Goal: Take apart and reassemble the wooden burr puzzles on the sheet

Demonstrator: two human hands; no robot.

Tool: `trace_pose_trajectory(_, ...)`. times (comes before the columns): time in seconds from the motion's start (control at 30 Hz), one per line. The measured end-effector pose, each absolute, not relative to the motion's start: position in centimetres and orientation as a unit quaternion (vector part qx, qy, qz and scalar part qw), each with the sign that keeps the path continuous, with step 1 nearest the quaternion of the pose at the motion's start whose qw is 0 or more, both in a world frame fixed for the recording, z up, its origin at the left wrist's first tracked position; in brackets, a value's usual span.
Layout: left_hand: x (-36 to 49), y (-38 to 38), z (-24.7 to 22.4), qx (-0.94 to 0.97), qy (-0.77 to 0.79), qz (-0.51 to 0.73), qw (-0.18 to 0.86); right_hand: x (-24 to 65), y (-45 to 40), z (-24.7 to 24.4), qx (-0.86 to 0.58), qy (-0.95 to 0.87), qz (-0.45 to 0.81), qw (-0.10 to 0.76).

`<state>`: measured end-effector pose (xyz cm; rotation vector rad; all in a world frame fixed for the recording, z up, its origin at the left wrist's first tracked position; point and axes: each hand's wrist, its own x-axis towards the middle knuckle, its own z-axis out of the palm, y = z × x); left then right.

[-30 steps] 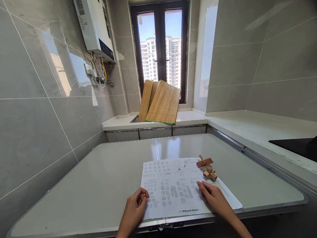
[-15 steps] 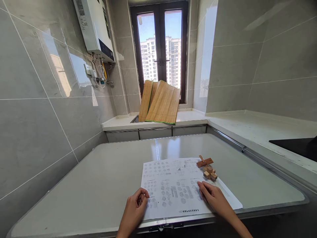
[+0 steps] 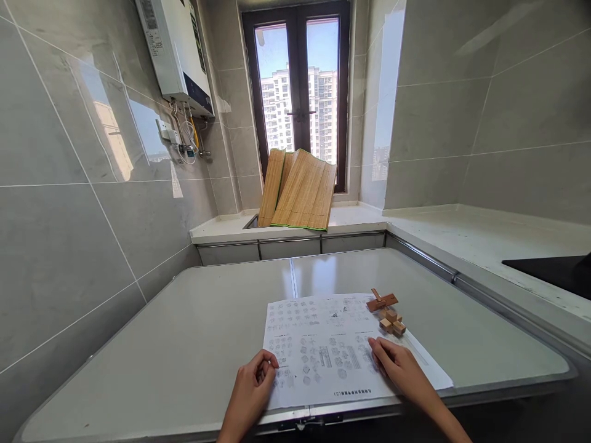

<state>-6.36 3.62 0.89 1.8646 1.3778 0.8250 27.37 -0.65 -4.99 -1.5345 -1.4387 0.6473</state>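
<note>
A printed sheet of paper (image 3: 318, 351) covered in small diagrams lies flat on the table near its front edge. My left hand (image 3: 252, 384) rests at the sheet's lower left edge, fingers curled in, holding nothing that I can see. On the lower right part of the sheet lies my right hand (image 3: 399, 366), its fingers bent and close together, with nothing visible in them. Just beyond it sits a wooden interlocking puzzle (image 3: 392, 322) made of light and darker blocks. Behind that, at the sheet's upper right corner, are reddish-brown wooden puzzle pieces (image 3: 382, 301), crossed over one another.
The pale folding table (image 3: 184, 344) has a seam down its middle and a metal latch (image 3: 309, 423) at the front. A white counter (image 3: 484, 240) runs along the back and right. Folded bamboo mats (image 3: 305, 191) stand before the window; a water heater (image 3: 178, 55) hangs left.
</note>
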Motion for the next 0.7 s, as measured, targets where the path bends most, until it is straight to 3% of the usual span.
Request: trace_pose_trajectory(0.7,-6.25,3.45,0.96,0.713,0.528,0.322,0.33,27.64,-0.54,-5.43,-0.621,-0.585,0.265,0.45)
